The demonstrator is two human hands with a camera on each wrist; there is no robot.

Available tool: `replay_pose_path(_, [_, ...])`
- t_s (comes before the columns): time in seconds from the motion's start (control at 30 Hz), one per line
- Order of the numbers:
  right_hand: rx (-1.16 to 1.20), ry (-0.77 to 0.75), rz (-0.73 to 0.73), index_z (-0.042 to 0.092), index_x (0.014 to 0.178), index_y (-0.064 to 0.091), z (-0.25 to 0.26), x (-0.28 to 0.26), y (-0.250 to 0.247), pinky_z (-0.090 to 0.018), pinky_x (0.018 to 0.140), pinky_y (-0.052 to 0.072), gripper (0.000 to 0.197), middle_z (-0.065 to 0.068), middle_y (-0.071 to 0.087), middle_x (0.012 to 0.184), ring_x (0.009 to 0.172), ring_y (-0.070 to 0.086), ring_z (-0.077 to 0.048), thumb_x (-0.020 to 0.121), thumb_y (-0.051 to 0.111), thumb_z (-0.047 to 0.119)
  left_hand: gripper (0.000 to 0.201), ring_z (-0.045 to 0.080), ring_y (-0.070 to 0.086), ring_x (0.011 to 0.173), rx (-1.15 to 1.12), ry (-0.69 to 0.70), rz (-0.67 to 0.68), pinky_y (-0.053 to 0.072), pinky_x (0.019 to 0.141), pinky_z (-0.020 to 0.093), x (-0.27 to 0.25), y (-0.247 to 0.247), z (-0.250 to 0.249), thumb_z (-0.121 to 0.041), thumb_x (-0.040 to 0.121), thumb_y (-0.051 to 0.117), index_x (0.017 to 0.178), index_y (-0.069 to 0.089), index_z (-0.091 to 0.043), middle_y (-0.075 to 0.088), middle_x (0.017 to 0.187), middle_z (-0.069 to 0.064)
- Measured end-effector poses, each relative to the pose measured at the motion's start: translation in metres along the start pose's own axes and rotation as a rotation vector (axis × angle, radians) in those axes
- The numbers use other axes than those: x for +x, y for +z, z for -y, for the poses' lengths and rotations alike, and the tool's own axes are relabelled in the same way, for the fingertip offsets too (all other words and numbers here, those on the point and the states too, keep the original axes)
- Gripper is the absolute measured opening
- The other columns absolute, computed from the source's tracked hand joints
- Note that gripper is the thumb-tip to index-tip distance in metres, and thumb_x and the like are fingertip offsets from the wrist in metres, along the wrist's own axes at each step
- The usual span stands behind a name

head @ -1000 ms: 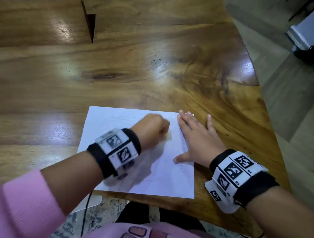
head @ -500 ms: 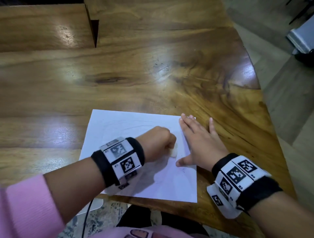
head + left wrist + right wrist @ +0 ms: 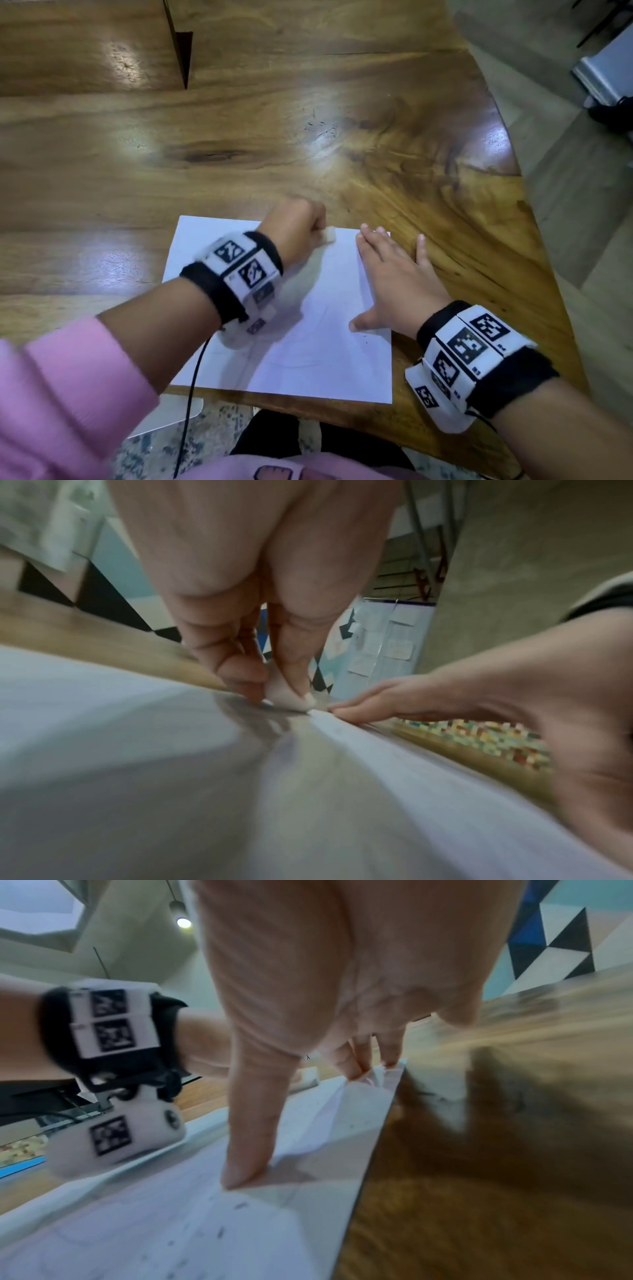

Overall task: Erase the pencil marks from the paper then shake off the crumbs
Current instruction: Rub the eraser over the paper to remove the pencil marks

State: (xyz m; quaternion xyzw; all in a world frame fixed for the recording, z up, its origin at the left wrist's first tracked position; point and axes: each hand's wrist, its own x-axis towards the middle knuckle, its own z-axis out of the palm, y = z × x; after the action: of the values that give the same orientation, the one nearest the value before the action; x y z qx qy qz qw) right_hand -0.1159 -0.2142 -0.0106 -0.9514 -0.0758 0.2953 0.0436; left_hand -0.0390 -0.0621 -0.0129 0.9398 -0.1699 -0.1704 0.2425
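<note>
A white sheet of paper (image 3: 325, 353) lies near the front edge of the wooden table (image 3: 239, 144). My left hand (image 3: 298, 233) pinches a small white eraser (image 3: 330, 235) and presses it on the paper's far edge; the left wrist view shows the eraser (image 3: 291, 700) between thumb and fingers. My right hand (image 3: 394, 281) lies flat with spread fingers on the paper's right side, little finger on the wood. Faint pencil lines and dark crumbs (image 3: 219, 1231) show on the paper (image 3: 171, 1218) near the right thumb (image 3: 250, 1150).
The table's curved right edge (image 3: 534, 240) drops to a grey floor. A dark triangular gap (image 3: 181, 58) splits the tabletop at the far left. A black cable (image 3: 191, 394) hangs from my left wrist over the front edge.
My left hand has slid the eraser away from me, from the paper's middle to its far edge. The right hand stays flat on the paper.
</note>
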Motion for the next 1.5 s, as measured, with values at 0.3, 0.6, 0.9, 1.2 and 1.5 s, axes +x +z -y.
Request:
replay_pose_path(0.3, [-0.027,-0.008,0.01,0.015,0.15,-0.015,0.0,-0.001,0.0,-0.058,0.115,-0.009,0.128,0.006,-0.023,0.157,0.145,-0.018,-0.013,0.067,0.068,0.066,0.005,0.021,0.05,0.073,0.035,0.098,0.133,0.025,0.058,0.022,-0.018,0.009,-0.003,-0.01,0.078,0.061,0.076,0.063,-0.006,0.057,0.075,0.006])
replay_pose_path(0.6, [-0.073,-0.017,-0.017,0.016,0.15,-0.014,-0.002,0.0,0.0,-0.054,0.114,-0.015,0.127,0.005,-0.022,0.158,0.146,-0.016,-0.013,0.066,0.065,0.069,0.02,0.017,0.043,0.068,0.057,0.095,0.213,0.026,0.05,0.024,-0.018,0.009,-0.003,-0.012,0.078,0.062,0.062,0.052,-0.017,0.049,0.067,-0.001])
replay_pose_path(0.9, [0.062,-0.087,-0.047,0.014,0.152,-0.006,0.001,0.001,0.0,-0.032,0.12,0.003,0.125,0.006,-0.014,0.158,0.146,-0.01,-0.014,0.066,0.074,0.056,0.005,0.021,0.049,0.074,-0.02,-0.042,0.078,0.037,0.065,0.025,-0.004,0.005,-0.006,-0.009,0.082,0.06,0.078,0.057,-0.009,0.054,0.079,0.006])
replay_pose_path(1.2, [0.156,-0.087,-0.097,0.018,0.152,0.005,0.0,0.008,0.004,-0.031,0.114,0.021,0.123,0.01,0.002,0.154,0.141,0.004,-0.012,0.061,0.08,0.056,0.01,0.015,0.054,0.071,-0.066,-0.003,0.01,0.037,0.062,0.019,0.012,-0.002,-0.011,-0.007,0.076,0.067,0.086,0.067,-0.009,0.056,0.073,-0.001])
replay_pose_path(1.5, [0.125,-0.092,-0.096,0.016,0.152,0.005,0.0,0.008,0.004,-0.03,0.113,0.023,0.123,0.008,0.002,0.155,0.14,0.006,-0.013,0.062,0.079,0.056,0.005,0.018,0.053,0.068,-0.028,0.103,0.171,0.03,0.054,0.017,-0.012,0.005,0.006,-0.008,0.075,0.066,0.078,0.068,-0.009,0.06,0.071,0.004])
